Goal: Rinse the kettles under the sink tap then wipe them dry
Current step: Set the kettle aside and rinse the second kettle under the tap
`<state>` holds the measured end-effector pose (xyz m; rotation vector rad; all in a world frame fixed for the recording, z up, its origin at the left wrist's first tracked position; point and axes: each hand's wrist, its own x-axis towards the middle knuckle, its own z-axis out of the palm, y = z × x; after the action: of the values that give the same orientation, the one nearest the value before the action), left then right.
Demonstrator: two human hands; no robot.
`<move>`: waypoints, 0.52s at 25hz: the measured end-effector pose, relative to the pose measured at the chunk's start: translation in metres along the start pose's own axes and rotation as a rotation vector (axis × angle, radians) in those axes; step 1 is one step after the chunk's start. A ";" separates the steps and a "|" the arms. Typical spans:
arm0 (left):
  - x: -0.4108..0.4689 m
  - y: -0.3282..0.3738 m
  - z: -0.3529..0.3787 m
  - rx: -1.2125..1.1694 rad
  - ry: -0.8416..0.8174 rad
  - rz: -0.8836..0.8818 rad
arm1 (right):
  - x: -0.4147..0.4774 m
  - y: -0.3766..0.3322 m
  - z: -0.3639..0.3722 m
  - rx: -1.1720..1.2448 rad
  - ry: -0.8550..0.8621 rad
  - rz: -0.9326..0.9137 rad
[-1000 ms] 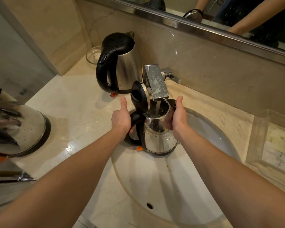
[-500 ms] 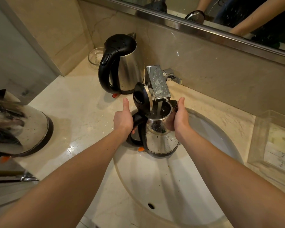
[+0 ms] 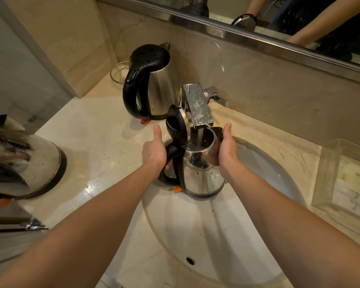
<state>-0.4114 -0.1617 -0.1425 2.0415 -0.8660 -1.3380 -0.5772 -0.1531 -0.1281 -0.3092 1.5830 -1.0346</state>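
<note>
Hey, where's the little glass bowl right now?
In the head view, upper left: the glass bowl sits in the counter's back corner, just left of the closed kettle.

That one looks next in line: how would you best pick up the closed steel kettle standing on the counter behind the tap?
By its black loop handle, coming from the left. The shiny steel kettle with the black lid stands upright on the beige marble counter, handle facing left, spout toward the wall; fingers can curl through the loop.
</note>
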 end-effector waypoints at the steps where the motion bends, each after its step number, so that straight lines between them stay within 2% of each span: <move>1: 0.000 0.000 0.000 -0.003 0.000 -0.004 | -0.001 -0.001 0.001 0.004 0.002 0.001; 13: -0.001 0.000 0.001 -0.019 0.008 0.002 | -0.005 -0.002 0.003 -0.034 0.009 0.007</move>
<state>-0.4124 -0.1611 -0.1424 2.0300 -0.8488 -1.3315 -0.5741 -0.1520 -0.1228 -0.3221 1.6099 -1.0056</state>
